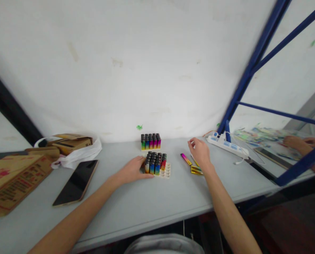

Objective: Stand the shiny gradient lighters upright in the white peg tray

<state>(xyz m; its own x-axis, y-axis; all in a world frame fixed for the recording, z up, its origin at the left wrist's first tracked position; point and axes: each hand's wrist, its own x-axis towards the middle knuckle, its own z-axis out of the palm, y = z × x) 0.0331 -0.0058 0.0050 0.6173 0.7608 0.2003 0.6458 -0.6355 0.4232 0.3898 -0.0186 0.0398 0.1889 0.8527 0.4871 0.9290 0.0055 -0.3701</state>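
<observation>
My left hand (134, 170) grips the left side of a white tray (168, 170) with round holes. Upright lighters (152, 167) with black tops and shiny coloured bodies fill much of that tray; holes on its right side are bare. My right hand (200, 151) is over the table to the right, its fingers bent together; whatever is between them is too small to make out. Beneath and beside it lie loose lighters: a pink and yellow lighter (185, 159) and gold lighters (196, 170). Behind, a second group of lighters (150, 141) stands upright.
On the left lie a phone (76, 182), a cardboard box (16, 180), open cartons (72, 144) and a white plastic bag (79, 158). A power strip (227, 146) lies by the blue metal frame (239, 88). Another person's hands (295, 143) are beyond the frame.
</observation>
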